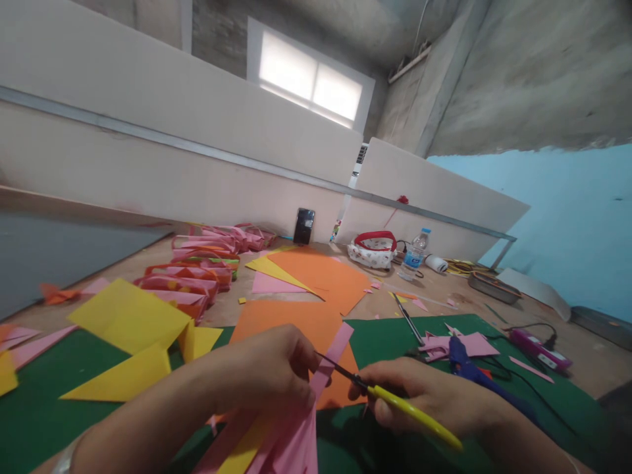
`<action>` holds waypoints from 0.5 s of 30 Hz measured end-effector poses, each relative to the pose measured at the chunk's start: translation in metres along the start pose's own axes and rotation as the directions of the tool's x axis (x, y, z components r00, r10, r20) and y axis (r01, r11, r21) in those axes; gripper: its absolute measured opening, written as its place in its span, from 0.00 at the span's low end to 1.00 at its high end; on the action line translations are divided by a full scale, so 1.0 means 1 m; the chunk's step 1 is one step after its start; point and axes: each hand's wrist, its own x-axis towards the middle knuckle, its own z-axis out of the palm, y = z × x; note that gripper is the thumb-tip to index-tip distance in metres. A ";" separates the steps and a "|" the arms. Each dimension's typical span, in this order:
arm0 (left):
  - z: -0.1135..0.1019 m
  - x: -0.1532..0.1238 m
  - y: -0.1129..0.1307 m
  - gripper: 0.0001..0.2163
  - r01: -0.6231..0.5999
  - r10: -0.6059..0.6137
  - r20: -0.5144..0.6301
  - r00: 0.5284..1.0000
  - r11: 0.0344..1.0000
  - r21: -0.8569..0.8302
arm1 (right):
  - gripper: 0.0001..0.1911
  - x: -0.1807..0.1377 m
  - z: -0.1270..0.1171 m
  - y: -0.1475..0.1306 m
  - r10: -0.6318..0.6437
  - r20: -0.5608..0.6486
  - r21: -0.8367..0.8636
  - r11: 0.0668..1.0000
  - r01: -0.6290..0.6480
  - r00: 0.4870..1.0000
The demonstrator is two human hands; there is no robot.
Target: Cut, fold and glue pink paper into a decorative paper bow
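Note:
My right hand (pixel 419 395) grips yellow-handled scissors (pixel 415 415), their dark blades reaching left across a pink paper strip (pixel 332 355). The strip is pinched in my left hand (pixel 271 375), its upper end sticking up past the fingers. Below that hand hangs a folded pink paper piece (pixel 291 441) with a yellow panel (pixel 251 441); its lower part runs out of view. Orange sheets (pixel 276 316) lie just behind my hands on the green mat (pixel 375 332). Whether the blades are cutting into the strip I cannot tell.
Folded yellow paper (pixel 128 316) lies left, before a row of finished pink paper bags (pixel 197 270). A blue glue gun (pixel 469 368), pink scraps (pixel 474 345) and a purple power strip (pixel 538 349) are right. Behind stand a phone (pixel 303 226), pouch (pixel 372 253) and water bottle (pixel 413 255).

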 end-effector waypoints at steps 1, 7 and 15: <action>0.000 0.001 0.000 0.11 0.002 -0.002 0.002 1.000 1.000 -0.004 | 0.09 0.000 0.000 0.000 -0.003 -0.002 0.006 1.000 0.003 1.000; 0.001 0.001 -0.005 0.11 -0.011 0.012 0.023 1.000 1.000 -0.028 | 0.10 0.000 0.001 0.004 -0.019 0.000 0.053 0.998 0.019 1.000; 0.002 0.001 -0.004 0.11 -0.003 0.003 0.026 1.000 1.000 -0.004 | 0.11 0.001 0.003 0.004 -0.026 -0.045 -0.006 1.000 0.026 0.999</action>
